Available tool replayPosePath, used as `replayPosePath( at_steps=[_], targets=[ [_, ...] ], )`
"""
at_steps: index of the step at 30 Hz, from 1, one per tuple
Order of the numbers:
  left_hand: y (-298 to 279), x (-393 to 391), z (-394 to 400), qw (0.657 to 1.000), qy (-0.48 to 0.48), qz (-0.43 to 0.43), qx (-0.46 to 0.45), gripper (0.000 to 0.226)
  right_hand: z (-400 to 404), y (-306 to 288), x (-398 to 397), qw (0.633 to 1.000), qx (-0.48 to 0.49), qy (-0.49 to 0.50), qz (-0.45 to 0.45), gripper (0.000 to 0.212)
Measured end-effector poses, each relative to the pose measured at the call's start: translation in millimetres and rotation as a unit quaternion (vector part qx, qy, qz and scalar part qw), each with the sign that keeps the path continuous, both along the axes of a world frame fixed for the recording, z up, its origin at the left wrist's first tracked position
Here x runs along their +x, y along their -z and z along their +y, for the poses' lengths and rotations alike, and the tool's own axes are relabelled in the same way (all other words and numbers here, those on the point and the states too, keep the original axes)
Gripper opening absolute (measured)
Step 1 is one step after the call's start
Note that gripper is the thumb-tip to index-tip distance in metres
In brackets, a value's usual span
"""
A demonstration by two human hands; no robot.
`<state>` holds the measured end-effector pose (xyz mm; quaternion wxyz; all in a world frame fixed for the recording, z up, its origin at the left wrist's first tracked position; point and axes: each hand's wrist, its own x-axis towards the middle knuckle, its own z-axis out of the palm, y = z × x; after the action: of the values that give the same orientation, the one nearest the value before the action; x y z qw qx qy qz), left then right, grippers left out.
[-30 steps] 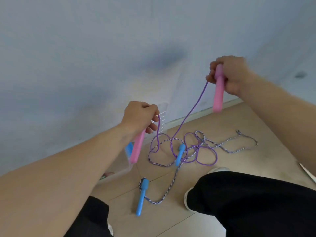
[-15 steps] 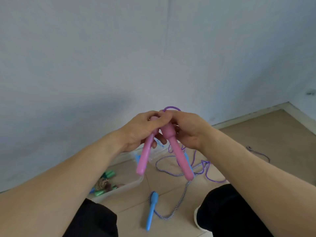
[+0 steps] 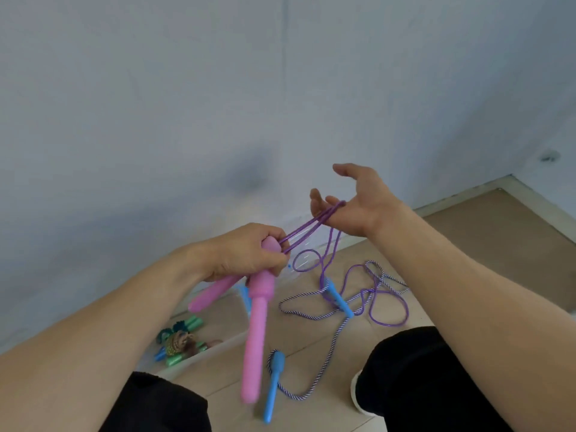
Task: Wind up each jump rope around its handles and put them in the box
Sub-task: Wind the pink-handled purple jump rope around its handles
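Pink plastic, stiff and light by our judgement: the two pink handles (image 3: 254, 319) were what we gripped together at their tops in our left hand (image 3: 240, 254), fingers curled round both, the shafts hanging down and splayed apart. That seemed the sound place to hold, since the purple cord (image 3: 311, 226) looked thin, glossy and limp, likely to slip or kink if taken anywhere else. Two strands ran taut from the handle tops to our right hand (image 3: 358, 201), whose fingers were spread and relaxed, the cord hooked across them, not pinched. The rest of the cord dropped in loose loops to the floor, where it lay tangled over the striped rope (image 3: 338, 332) with its blue handles (image 3: 272, 386); we judged that the tangle could snag during winding. The clear box (image 3: 205, 353) sat on the floor below our left forearm, already holding wound ropes with green handles (image 3: 179, 341).
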<state>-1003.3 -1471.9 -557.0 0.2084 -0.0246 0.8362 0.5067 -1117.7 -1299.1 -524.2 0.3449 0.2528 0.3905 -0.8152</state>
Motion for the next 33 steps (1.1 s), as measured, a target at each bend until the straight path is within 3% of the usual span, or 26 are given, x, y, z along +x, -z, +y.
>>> replayPosePath(
  at_steps=[3, 7, 12, 15, 18, 21, 23, 25, 27, 28, 30, 32, 33],
  targets=[
    [12.3, -4.4, -6.1, 0.996, -0.031, -0.025, -0.079, 0.015, 30.2, -4.9, -20.3, 0.999, 0.035, 0.001, 0.002, 0.058],
    [20.1, -9.5, -8.0, 0.990, -0.051, -0.065, -0.119, 0.017, 68.5, -5.7, -40.9, 0.989, 0.060, 0.134, 0.027, 0.050],
    [32.4, -6.5, -25.6, 0.970, -0.110, -0.119, -0.182, 0.013, 114.4, 12.0, -69.4, 0.937, 0.251, 0.212, 0.119, 0.031],
    [39.1, -3.5, -34.9, 0.956, -0.172, -0.142, -0.188, 0.009, 133.2, 21.0, -75.7, 0.923, 0.286, 0.231, 0.112, 0.025],
    [44.0, -4.9, -36.9, 0.946, -0.225, -0.135, -0.192, 0.006, 137.1, 26.9, -71.8, 0.953, 0.222, 0.197, 0.054, 0.014],
    [45.2, -8.0, -42.5, 0.935, -0.285, -0.095, -0.190, 0.005, 140.1, 43.0, -74.1, 0.960, 0.190, 0.202, -0.044, 0.022],
    [43.5, -8.7, -52.7, 0.922, -0.336, -0.064, -0.184, 0.006, 151.8, 60.1, -73.9, 0.957, 0.188, 0.186, -0.115, 0.046],
    [43.1, -7.0, -63.8, 0.908, -0.359, -0.037, -0.212, 0.005, 170.6, 77.1, -74.6, 0.937, 0.149, 0.239, -0.205, 0.062],
    [44.6, -3.0, -68.8, 0.901, -0.363, -0.036, -0.233, 0.006, 181.1, 94.6, -72.7, 0.911, 0.128, 0.305, -0.246, 0.071],
    [45.7, -1.0, -69.0, 0.901, -0.361, -0.044, -0.235, 0.007, 183.2, 102.9, -73.6, 0.910, 0.128, 0.318, -0.234, 0.065],
    [49.9, 1.9, -68.3, 0.904, -0.349, -0.065, -0.238, 0.011, 174.9, 106.5, -73.0, 0.939, 0.135, 0.245, -0.201, 0.032],
    [53.1, 1.8, -66.5, 0.907, -0.340, -0.086, -0.233, 0.010, 157.1, 93.1, -73.8, 0.962, 0.246, -0.014, -0.122, 0.019],
    [53.7, 0.7, -65.5, 0.908, -0.336, -0.093, -0.232, 0.008, 146.6, 81.2, -72.8, 0.938, 0.300, -0.157, -0.070, 0.022]
  ],
)
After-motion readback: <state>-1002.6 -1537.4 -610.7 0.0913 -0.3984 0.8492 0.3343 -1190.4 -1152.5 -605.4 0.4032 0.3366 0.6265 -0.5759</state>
